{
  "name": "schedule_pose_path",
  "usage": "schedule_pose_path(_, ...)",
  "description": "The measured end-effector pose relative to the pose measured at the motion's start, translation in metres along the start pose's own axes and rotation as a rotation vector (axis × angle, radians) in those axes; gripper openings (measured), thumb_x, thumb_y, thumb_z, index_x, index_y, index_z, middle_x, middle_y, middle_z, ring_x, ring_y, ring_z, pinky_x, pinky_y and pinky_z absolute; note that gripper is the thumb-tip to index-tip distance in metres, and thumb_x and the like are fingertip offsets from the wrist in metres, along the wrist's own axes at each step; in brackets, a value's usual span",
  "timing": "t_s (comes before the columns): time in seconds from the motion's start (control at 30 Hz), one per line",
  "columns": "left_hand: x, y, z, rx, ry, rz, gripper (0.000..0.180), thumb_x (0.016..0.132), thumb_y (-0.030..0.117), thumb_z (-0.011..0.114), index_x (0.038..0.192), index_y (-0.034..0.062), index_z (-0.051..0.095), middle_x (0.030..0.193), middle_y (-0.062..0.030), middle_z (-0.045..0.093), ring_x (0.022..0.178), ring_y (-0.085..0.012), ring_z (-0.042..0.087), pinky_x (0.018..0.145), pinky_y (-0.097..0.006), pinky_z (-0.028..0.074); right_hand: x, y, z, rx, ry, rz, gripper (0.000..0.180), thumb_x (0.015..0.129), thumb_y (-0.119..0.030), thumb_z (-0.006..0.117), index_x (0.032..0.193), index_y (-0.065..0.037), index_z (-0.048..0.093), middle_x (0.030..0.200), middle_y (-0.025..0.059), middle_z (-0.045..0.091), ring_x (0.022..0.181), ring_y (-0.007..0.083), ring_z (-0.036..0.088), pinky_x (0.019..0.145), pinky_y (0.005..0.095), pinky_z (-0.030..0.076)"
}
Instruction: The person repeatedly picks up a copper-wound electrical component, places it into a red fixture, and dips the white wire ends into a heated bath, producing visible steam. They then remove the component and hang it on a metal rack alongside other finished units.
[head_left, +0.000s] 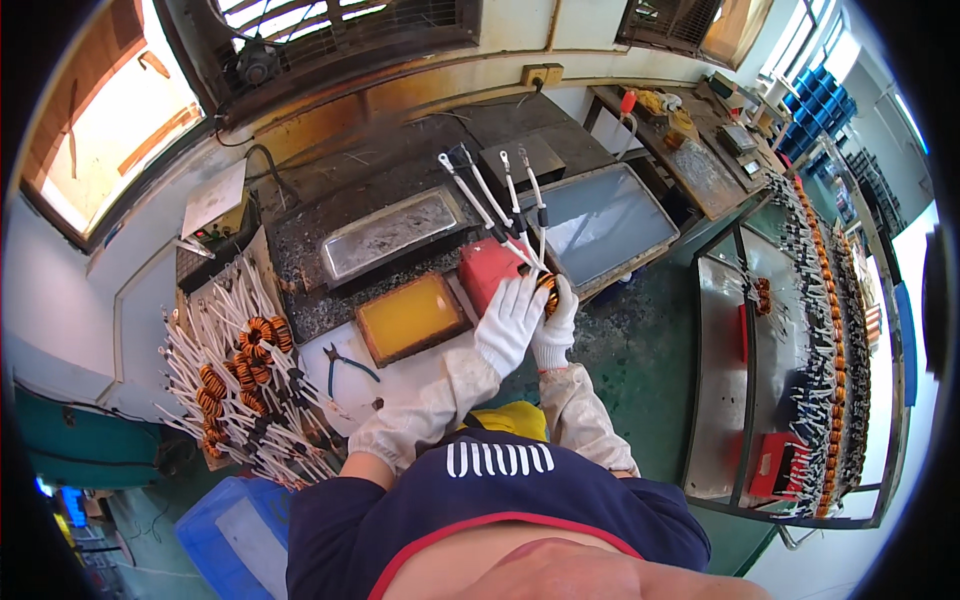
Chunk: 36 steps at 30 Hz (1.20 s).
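- Both gloved hands, left (507, 322) and right (556, 330), gripped 1 copper coil (549, 291) with 4 white leads (500, 200).
- Yellow tray (410, 316) sat nearby on the bench (420, 375).

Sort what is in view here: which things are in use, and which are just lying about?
In use: left hand, right hand, copper coil with white leads held between them.

Lying about: pile of coils, pliers, yellow tray, red box.
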<state>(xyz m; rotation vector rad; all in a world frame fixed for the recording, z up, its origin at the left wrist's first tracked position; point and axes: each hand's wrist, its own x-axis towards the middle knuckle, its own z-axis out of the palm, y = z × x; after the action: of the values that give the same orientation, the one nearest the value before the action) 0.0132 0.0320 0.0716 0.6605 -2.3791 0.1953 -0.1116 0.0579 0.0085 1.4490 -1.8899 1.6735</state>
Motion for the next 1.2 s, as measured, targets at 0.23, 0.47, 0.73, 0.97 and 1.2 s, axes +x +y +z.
schedule_pose_path(0.23,-0.065,0.022,0.040,0.003,-0.052,-0.076,0.032,0.078,0.015,0.058,0.103,-0.0029,0.067,0.124,-0.0227,0.061,0.118,-0.0374,0.057,0.109,-0.051,0.041,-0.003,-0.006,0.000,0.033,-0.023,0.075,0.059,0.085,-0.007,0.074,0.138,-0.003,0.047,0.115,0.0219,0.056,0.104,0.0400,0.059,0.090,0.0449,0.049)
schedule_pose_path(0.47,-0.071,0.020,0.052,-0.005,-0.114,-0.162,0.029,0.081,0.019,0.058,0.101,0.0029,0.071,0.129,-0.0184,0.061,0.121,-0.0333,0.056,0.110,-0.049,0.039,-0.005,-0.003,0.006,0.077,0.006,0.023,0.057,0.087,-0.003,0.073,0.137,-0.001,0.048,0.119,0.0207,0.057,0.105,0.0358,0.060,0.091,0.0423,0.050)
schedule_pose_path(0.73,-0.069,0.017,0.049,-0.028,-0.112,-0.156,0.028,0.078,0.020,0.060,0.097,0.0033,0.072,0.124,-0.0160,0.064,0.118,-0.0318,0.057,0.109,-0.047,0.040,-0.010,0.007,0.007,0.093,-0.039,0.062,0.058,0.091,-0.003,0.068,0.142,0.001,0.042,0.130,0.0206,0.054,0.114,0.0325,0.058,0.099,0.0420,0.048)
schedule_pose_path(0.97,-0.067,0.008,0.051,-0.094,-0.123,-0.124,0.022,0.083,0.019,0.058,0.094,0.0038,0.070,0.125,-0.0175,0.064,0.118,-0.0313,0.059,0.108,-0.047,0.042,-0.007,0.003,0.004,0.007,-0.058,0.041,0.058,0.091,-0.005,0.069,0.142,-0.002,0.042,0.128,0.0184,0.053,0.115,0.0316,0.056,0.100,0.0397,0.045)
schedule_pose_path(1.2,-0.061,0.002,0.035,-0.165,-0.152,-0.054,0.024,0.080,0.018,0.060,0.096,0.0022,0.068,0.125,-0.0205,0.062,0.118,-0.0342,0.058,0.107,-0.047,0.042,-0.004,-0.002,0.001,-0.054,-0.047,0.093,0.059,0.088,-0.002,0.069,0.141,-0.005,0.043,0.124,0.0195,0.055,0.112,0.0337,0.061,0.097,0.0410,0.050)
